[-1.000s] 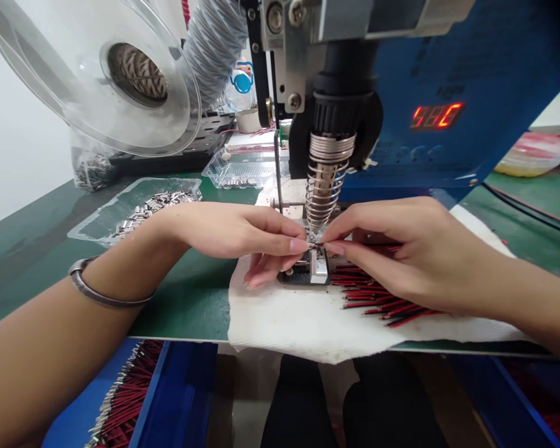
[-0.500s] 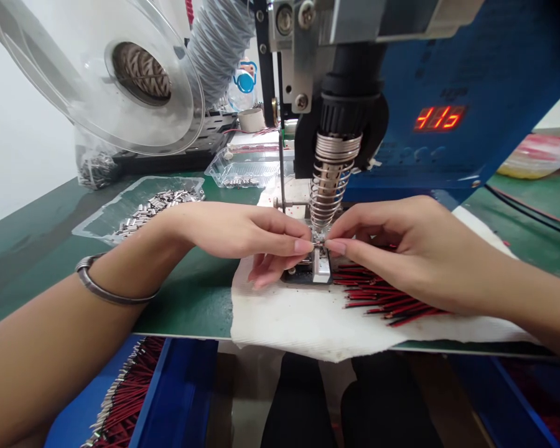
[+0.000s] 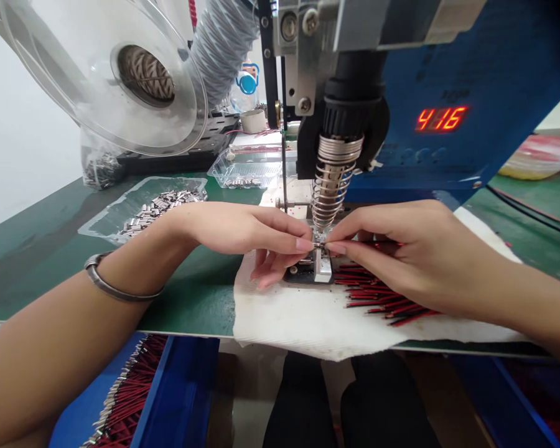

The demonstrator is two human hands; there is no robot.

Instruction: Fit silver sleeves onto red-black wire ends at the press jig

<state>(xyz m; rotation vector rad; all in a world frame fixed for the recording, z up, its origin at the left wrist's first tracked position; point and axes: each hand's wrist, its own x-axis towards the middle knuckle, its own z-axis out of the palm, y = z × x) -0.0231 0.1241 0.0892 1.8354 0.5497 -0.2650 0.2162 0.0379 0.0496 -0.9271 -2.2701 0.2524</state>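
Observation:
At the small metal jig [image 3: 323, 267] under the spring-wrapped soldering iron tip [image 3: 329, 186], both hands meet with closed pinches. My left hand [image 3: 247, 233] pinches a small silvery metal connector between thumb and index finger, its other fingers curled loosely below. From the right, my right hand [image 3: 401, 249] pinches with thumb and index finger what looks like a red-and-black wire, mostly hidden by the fingers. The fingertips of the two hands nearly touch. A pile of red-and-black wires [image 3: 378, 295] lies on the white cloth [image 3: 298, 323] below my right hand.
A clear tray [image 3: 98, 227] of metal connectors stands left, with another clear tray [image 3: 242, 168] behind. The fume extractor hood [image 3: 98, 81] hangs upper left. The blue soldering machine [image 3: 448, 168] shows 416. A blue bin [image 3: 154, 392] of wired connectors sits below the table edge.
Both hands keep their pinch at the jig, with hardly any movement. The view has shifted slightly, and the red display digits now read clearly.

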